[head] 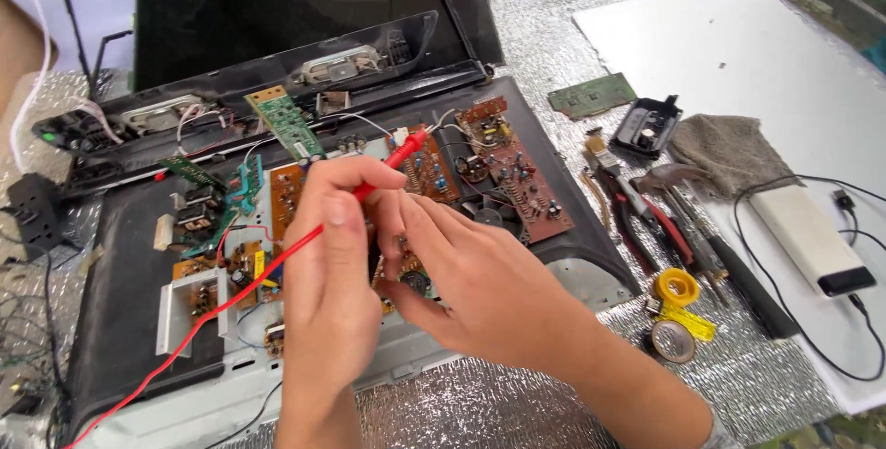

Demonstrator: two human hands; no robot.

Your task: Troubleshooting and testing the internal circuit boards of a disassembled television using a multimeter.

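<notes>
Between our hands, a red probe [392, 161] slants up-right, tip just past the fingers over the brown board [434, 167]; left hand [332, 255] pinches its shaft, right hand [461, 274] curls close beneath, touching.

From my feed I see two bare forearms coming up from the bottom edge of the frame. The left hand [332, 255] sits at lower centre and the right hand [480, 283] just right of it. Neither wears a glove, ring, watch or band that I can make out. The fingernails are short and plain. At the bottom right, where the right forearm leaves the frame, a sliver of grey cloth shows, perhaps a sleeve; I cannot tell more.
</notes>
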